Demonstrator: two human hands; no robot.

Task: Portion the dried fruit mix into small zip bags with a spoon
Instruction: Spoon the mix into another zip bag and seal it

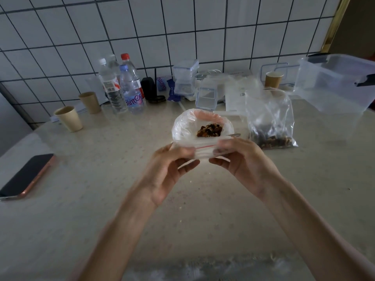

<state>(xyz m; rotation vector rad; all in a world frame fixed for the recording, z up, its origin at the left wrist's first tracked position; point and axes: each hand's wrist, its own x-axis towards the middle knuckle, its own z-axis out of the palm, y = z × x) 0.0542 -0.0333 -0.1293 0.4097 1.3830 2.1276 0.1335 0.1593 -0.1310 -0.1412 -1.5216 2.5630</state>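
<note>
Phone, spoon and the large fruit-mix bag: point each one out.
phone [27, 175], head view, middle of its dark screen.
spoon [233, 135], head view, the metal tip showing past the bowl's rim.
large fruit-mix bag [268, 116], head view, its clear upper wall.

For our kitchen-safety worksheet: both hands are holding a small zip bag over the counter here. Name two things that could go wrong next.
1. Both hands, left hand and right hand, pinch the small zip bag in mid-air; a slip could scatter fruit.
2. The open fruit bag behind sits close; a knock might spill it.

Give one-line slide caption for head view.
Both hands pinch a small zip bag before the dried fruit mix.
</note>
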